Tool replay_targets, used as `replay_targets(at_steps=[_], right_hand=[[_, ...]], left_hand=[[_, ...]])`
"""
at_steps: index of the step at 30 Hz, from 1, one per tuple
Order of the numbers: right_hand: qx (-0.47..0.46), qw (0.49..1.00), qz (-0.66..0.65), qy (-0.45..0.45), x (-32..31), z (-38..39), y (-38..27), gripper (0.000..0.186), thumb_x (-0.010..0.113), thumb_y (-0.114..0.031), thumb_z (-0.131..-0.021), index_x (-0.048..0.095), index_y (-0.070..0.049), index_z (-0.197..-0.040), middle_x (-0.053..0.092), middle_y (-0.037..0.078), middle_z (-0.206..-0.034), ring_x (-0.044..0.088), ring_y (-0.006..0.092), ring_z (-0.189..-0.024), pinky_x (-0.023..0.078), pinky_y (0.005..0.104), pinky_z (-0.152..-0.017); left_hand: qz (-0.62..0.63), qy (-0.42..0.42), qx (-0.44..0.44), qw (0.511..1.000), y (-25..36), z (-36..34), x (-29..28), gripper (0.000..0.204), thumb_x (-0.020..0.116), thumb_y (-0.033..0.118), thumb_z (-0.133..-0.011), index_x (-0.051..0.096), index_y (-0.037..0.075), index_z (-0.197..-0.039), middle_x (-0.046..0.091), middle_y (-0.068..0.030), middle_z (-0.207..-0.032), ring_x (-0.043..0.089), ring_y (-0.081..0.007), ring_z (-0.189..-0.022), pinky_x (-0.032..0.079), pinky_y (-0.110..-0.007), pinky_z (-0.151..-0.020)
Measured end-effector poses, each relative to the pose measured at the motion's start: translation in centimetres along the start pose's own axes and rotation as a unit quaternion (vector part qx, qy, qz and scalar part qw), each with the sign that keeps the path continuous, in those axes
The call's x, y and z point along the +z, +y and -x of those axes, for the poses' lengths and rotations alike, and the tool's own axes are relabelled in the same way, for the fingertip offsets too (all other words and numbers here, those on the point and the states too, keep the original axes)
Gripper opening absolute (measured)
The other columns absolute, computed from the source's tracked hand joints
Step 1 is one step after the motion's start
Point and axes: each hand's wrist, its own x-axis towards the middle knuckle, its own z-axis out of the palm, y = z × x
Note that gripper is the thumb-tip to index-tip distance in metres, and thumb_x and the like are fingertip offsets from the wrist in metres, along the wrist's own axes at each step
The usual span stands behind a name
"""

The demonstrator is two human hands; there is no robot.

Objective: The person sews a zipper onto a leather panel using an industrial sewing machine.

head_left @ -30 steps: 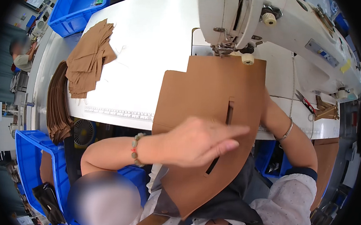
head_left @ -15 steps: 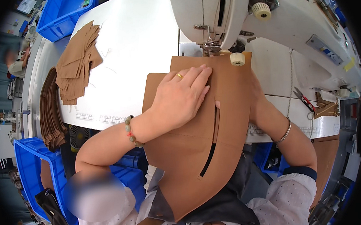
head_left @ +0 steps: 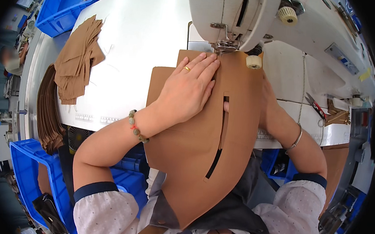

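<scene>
A large brown leather-like panel [head_left: 185, 151] with a long curved slot lies under the sewing machine head [head_left: 227, 15] and hangs down over my lap. Its upper edge is at the presser foot [head_left: 223, 46]. My left hand [head_left: 188, 86] rests flat on the panel's upper left part, fingers stretched toward the foot, gripping nothing. At the panel's right edge is my right hand [head_left: 269, 101], mostly hidden beneath the material. A fingertip shows through the slot, and the rest of those fingers are out of sight.
Brown cut pieces [head_left: 76, 63] lie piled on the white table [head_left: 136, 35], beside a curved stack of brown strips [head_left: 48, 111]. Blue bins [head_left: 67, 4] stand at the upper left and lower left. Red-handled scissors [head_left: 316, 106] and small brown scraps [head_left: 339, 116] lie at right.
The view has shifted slightly, with the machine head now farther right in it. My left hand and the panel's upper edge sit a little higher in the picture, fingertips nearer the presser foot.
</scene>
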Motion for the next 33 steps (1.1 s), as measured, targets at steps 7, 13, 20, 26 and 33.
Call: replay_targets(at_steps=[7,13,20,26,33], right_hand=[[-0.020,0.997,0.039,-0.055,-0.2,-0.2,0.1,0.055,0.074,-0.044,-0.088,0.067,-0.006,-0.128,0.069,0.015,-0.127,0.062,0.0360,-0.124,0.035,0.0574,-0.118],[0.006,0.993,0.090,-0.071,-0.3,-0.8,-0.9,0.059,0.072,-0.050,-0.089,0.068,-0.009,-0.131,0.067,0.014,-0.132,0.059,0.0358,-0.127,0.035,0.0607,-0.117],[0.015,0.994,0.087,-0.070,-0.3,-0.7,-1.0,0.060,0.072,-0.052,-0.088,0.068,-0.010,-0.132,0.069,0.012,-0.130,0.059,0.0340,-0.128,0.034,0.0609,-0.117],[0.031,0.996,0.049,-0.061,-0.1,-0.6,-0.8,0.060,0.074,-0.050,-0.086,0.069,-0.011,-0.132,0.070,0.010,-0.129,0.061,0.0331,-0.126,0.033,0.0610,-0.118],[0.020,0.996,0.073,-0.053,-0.3,-0.9,-1.1,0.061,0.075,-0.050,-0.085,0.070,-0.010,-0.130,0.069,0.011,-0.128,0.062,0.0326,-0.123,0.033,0.0614,-0.117]], left_hand=[[-0.012,0.008,-0.013,1.000,-3.0,-2.1,0.4,0.042,0.056,0.021,-0.103,0.058,-0.002,-0.138,0.057,-0.0186,-0.148,0.050,-0.0364,-0.143,0.042,-0.054,-0.117],[-0.006,0.006,-0.024,1.000,-5.6,-4.1,0.3,0.041,0.056,0.022,-0.103,0.057,0.001,-0.138,0.059,-0.0175,-0.145,0.051,-0.0380,-0.142,0.044,-0.055,-0.115],[-0.012,-0.003,-0.018,1.000,-5.2,-4.0,-0.7,0.039,0.061,0.020,-0.101,0.060,-0.001,-0.134,0.060,-0.0170,-0.143,0.053,-0.0375,-0.140,0.045,-0.053,-0.114],[0.044,-0.031,0.001,0.999,-1.2,0.1,-1.3,0.045,0.064,0.015,-0.099,0.058,0.001,-0.141,0.059,-0.0173,-0.146,0.052,-0.0365,-0.142,0.043,-0.051,-0.116],[-0.032,-0.015,0.012,0.999,-1.5,0.2,-0.3,0.050,0.062,0.018,-0.102,0.053,0.003,-0.148,0.055,-0.0150,-0.152,0.051,-0.0345,-0.143,0.042,-0.054,-0.116]])
